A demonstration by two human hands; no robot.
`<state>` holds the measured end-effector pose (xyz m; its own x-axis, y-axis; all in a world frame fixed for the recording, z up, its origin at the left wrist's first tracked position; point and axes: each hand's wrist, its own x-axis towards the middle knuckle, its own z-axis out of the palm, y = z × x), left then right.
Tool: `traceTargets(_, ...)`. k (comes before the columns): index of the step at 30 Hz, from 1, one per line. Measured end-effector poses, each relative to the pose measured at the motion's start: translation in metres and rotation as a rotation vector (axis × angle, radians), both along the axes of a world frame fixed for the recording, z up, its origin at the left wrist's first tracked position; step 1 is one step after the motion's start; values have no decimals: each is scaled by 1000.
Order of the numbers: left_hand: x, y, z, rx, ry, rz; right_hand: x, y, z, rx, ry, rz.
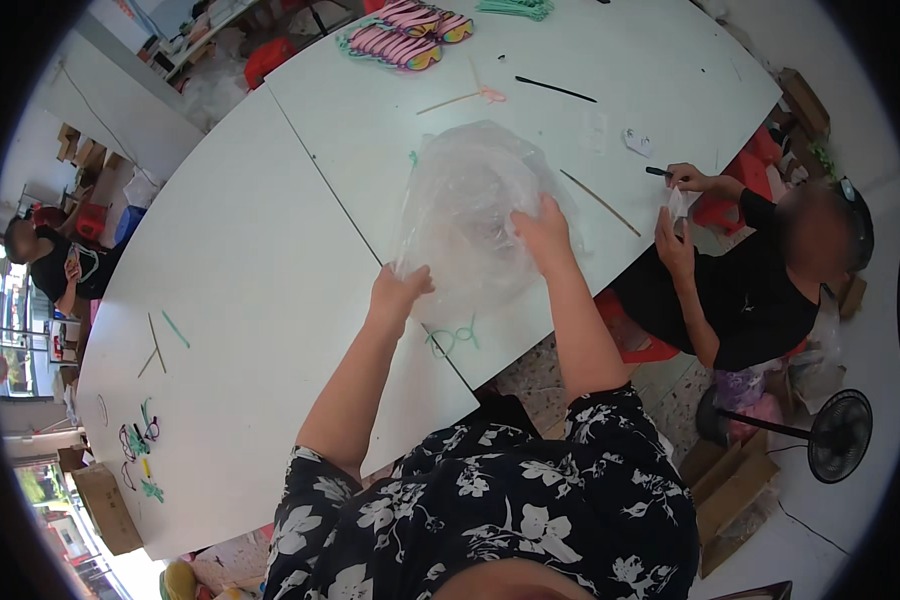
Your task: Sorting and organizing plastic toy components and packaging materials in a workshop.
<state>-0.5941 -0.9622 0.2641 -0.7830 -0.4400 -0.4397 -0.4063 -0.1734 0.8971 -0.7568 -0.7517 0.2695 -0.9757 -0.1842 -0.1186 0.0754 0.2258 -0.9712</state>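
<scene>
The step in hand looks to be handling the clear plastic bag (475,215), spread wide and loosely crumpled over the bench (220,310); both hands are on it, apparently to open it out or straighten it. The next move seems to call for keeping a hold on the thin film while parting or smoothing its folds, without dragging the bag across the light things around it.

The left hand (402,294) is at the bag's near left corner, its thumb and fingers drawn in and pinching the gathered film. The right hand (543,234) is at the bag's right side, the thumb lying over the film and the other fingers curled about its edge, so the plastic is caught between them. The tips under the film are hidden, and how hard either hand squeezes cannot be told.

Just on the near side of the bag lies a green glasses-shaped frame (454,340). Beyond the bag are a pink frame (491,95) and a black strip (557,90); to its right, a thin brown stick (600,203). Farther right of the bag, a seated co-worker (740,280) holds a small whitish piece (678,203).
</scene>
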Motion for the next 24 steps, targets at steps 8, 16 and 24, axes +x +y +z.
traceTargets(8,10,41,153,24,238,52,73,-52,19,-15,148,305)
traceTargets(16,36,5,222,-363,402,194,95,-63,136,-766,167,375)
traceTargets(24,25,60,212,-166,692,120,129,-60,211,-689,565,593)
